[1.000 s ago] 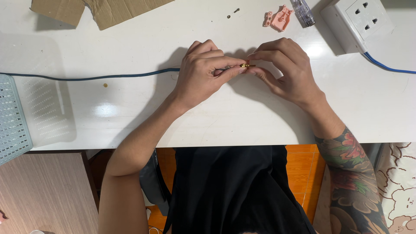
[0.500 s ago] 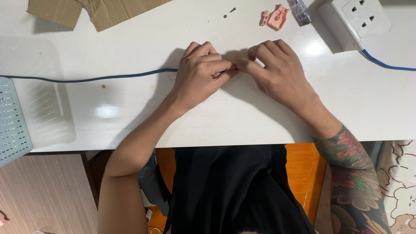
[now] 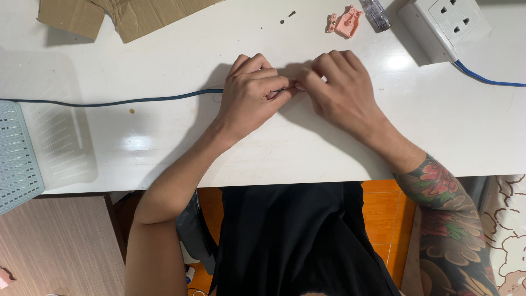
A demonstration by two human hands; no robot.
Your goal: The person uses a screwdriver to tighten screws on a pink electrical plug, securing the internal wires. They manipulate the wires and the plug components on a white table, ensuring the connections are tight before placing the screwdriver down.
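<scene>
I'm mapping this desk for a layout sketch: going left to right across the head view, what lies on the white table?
Blue perforated basket → cardboard piece → left hand → right hand → white power strip.

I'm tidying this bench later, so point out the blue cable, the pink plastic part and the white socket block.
blue cable [image 3: 137, 101], head view, mid-run left of hands.
pink plastic part [image 3: 345, 21], head view, its middle.
white socket block [image 3: 446, 24], head view, top face.

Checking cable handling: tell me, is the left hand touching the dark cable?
Touching. The head view shows the dark cable running straight into the closed left hand.
</scene>
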